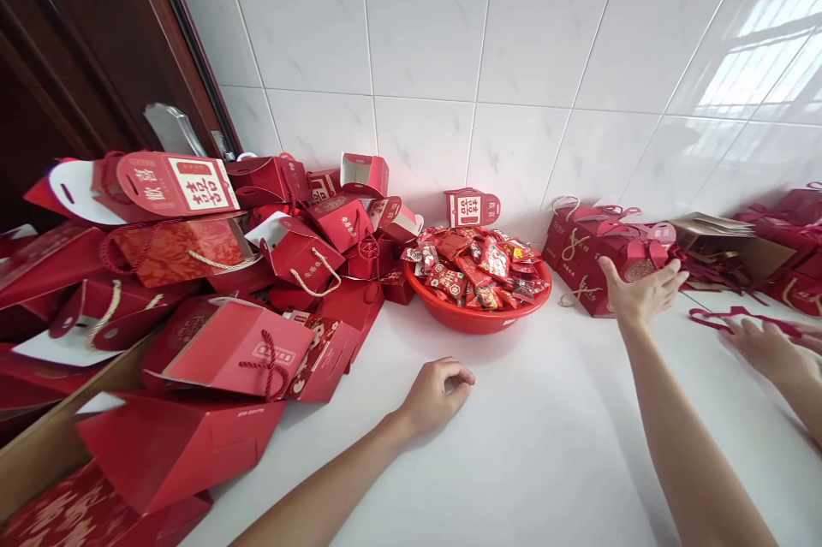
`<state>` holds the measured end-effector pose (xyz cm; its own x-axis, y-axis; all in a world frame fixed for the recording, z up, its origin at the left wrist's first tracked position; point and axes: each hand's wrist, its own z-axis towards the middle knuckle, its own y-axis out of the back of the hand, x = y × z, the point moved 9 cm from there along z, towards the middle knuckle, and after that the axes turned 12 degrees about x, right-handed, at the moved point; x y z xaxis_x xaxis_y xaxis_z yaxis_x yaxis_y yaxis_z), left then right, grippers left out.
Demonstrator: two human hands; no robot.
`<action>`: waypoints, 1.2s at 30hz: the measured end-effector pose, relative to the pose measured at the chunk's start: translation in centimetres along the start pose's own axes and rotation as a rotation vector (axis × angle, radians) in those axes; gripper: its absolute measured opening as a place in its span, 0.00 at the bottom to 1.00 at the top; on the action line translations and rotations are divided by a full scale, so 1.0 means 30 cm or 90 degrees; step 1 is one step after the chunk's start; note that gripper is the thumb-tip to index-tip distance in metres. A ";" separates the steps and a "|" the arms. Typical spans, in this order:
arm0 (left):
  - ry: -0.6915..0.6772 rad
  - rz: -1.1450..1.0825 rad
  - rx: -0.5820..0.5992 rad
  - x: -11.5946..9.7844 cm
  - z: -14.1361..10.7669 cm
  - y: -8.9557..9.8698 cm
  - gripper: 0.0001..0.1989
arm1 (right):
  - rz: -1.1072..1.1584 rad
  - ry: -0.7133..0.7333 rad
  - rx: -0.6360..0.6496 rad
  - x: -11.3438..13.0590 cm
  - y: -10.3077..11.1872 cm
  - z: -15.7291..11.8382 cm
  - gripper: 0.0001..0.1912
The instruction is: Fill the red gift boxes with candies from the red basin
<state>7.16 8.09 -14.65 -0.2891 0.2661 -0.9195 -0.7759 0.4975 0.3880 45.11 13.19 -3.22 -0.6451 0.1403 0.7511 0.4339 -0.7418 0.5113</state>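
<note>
My left hand (437, 395) rests on the white table (514, 436) in front of the basin, its fingers curled in a loose pinch; what they hold, if anything, is hidden. Raised at the right, my right hand (642, 290) has its fingers spread and holds nothing. It is beside a group of closed red gift boxes (581, 260). Between and beyond my hands stands a red plastic basin (475, 320), heaped with small red wrapped packets (475, 269).
Many red boxes (241, 346) are piled at the left. A red box (472, 208) stands behind the basin by the tiled wall (424, 16). At the far right, another person's hands (771, 350) touch red ribbon (712, 318) near an open carton (738, 243).
</note>
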 end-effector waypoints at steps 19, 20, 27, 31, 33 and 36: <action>0.107 0.475 -0.254 -0.311 -0.193 0.545 0.26 | 0.364 0.360 0.242 0.709 -0.082 -0.383 0.21; 0.192 0.516 -0.221 -0.280 -0.210 0.565 0.32 | 0.368 0.360 0.255 0.719 -0.079 -0.393 0.22; 0.469 0.689 -0.027 -0.120 -0.239 0.482 0.35 | 0.351 0.383 0.341 0.745 -0.098 -0.445 0.23; 0.380 0.611 -0.021 -0.102 -0.231 0.393 0.31 | 0.337 0.372 0.391 0.738 -0.126 -0.456 0.23; 0.316 0.589 -0.028 -0.118 -0.235 0.375 0.32 | 0.332 0.373 0.396 0.741 -0.130 -0.461 0.23; 0.228 0.609 -0.115 -0.201 -0.268 0.426 0.29 | 0.324 0.383 0.397 0.750 -0.128 -0.471 0.23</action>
<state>-5.52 6.22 -4.64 -0.9555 0.2088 -0.2082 -0.1981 0.0684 0.9778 20.03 9.92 5.82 -0.4265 -0.5811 0.6931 0.8875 -0.1212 0.4446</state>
